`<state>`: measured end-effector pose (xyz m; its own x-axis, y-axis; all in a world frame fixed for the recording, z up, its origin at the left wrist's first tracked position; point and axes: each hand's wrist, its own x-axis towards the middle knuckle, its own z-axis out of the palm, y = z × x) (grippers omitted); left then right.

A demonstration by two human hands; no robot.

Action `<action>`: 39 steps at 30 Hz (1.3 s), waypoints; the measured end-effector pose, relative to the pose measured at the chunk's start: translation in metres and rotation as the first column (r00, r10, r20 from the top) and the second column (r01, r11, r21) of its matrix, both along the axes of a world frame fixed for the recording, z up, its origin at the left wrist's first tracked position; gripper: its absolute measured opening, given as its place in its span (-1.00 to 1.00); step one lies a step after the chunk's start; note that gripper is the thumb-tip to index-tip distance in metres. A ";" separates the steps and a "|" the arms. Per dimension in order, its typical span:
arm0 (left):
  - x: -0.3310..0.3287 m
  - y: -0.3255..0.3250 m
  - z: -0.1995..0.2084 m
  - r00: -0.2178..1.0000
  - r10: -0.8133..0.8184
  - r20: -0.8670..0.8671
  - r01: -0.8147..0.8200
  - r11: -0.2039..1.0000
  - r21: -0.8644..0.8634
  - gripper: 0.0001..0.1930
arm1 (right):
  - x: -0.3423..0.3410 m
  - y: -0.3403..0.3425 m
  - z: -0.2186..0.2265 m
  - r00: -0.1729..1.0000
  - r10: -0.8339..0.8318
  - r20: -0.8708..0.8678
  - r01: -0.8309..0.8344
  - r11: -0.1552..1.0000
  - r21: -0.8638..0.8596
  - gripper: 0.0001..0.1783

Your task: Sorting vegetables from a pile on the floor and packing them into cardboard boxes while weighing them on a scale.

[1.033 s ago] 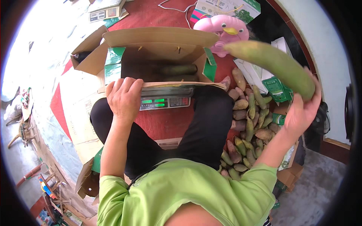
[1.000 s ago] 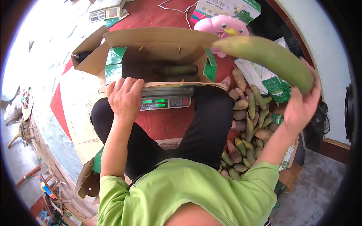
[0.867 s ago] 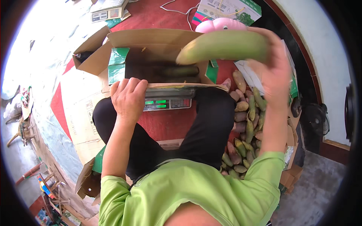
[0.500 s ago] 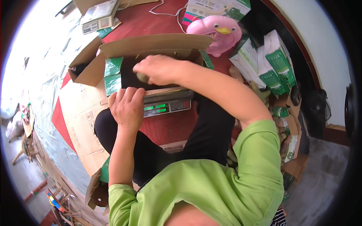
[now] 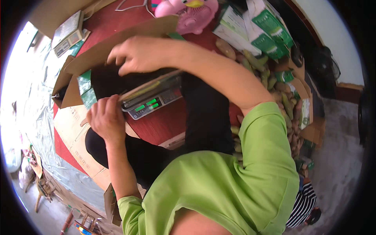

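My left hand [image 5: 106,119] has its fingers curled over the near edge of an open cardboard box [image 5: 156,29], at the box's left front corner. The box rests on a digital scale [image 5: 156,102] with a lit green display. Above the box opening is my right hand [image 5: 137,55], fingers apart and slightly blurred, with nothing visible in them. The dark inside of the box is mostly hidden by my right arm, so I cannot make out its contents.
To the right lies a pile of long brown and green tubers [image 5: 254,62] beside green-and-white cartons [image 5: 270,31]. A pink fan [image 5: 190,17] stands beyond the box, another scale [image 5: 68,33] far left. Flattened cardboard [image 5: 74,133] lies left. A person in stripes [image 5: 303,205] is lower right.
My right hand held a roundish greenish piece low in the box; now it is raised, opened and no piece shows. My left hand keeps the box edge. The whole view has shifted.
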<state>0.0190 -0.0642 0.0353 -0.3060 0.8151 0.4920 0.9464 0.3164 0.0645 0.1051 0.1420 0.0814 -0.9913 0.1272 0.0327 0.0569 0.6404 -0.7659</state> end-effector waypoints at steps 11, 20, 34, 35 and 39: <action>-0.002 0.001 -0.011 0.994 0.052 -0.101 -0.058 0.997 -0.058 -0.90 | 0.289 0.035 -0.100 0.577 -0.807 0.126 0.804 0.535 -0.260 -0.65; 0.001 0.008 -0.016 0.988 0.024 -0.151 -0.019 0.999 0.033 -0.92 | 0.426 -0.089 -0.307 0.253 -0.732 0.632 0.647 0.614 0.452 -0.74; -0.002 0.005 -0.019 0.988 0.018 -0.155 -0.009 0.998 0.058 -0.91 | 0.403 -0.181 -0.361 0.249 -0.543 0.802 0.555 0.759 0.341 -0.77; -0.001 0.005 -0.019 0.987 0.029 -0.161 -0.019 0.998 0.063 -0.91 | 0.405 -0.181 -0.365 0.254 -0.516 0.818 0.536 0.779 0.325 -0.78; 0.001 0.006 -0.019 0.981 0.054 -0.185 -0.049 0.998 0.032 -0.91 | 0.422 -0.181 -0.378 0.222 -0.434 0.873 0.351 0.871 0.343 -0.77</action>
<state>0.0203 -0.0577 0.0165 -0.2486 0.7859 0.5661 0.9253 0.3656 -0.1013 0.5272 -0.0388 -0.2970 -0.2056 0.5482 -0.8107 0.9341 0.3570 0.0045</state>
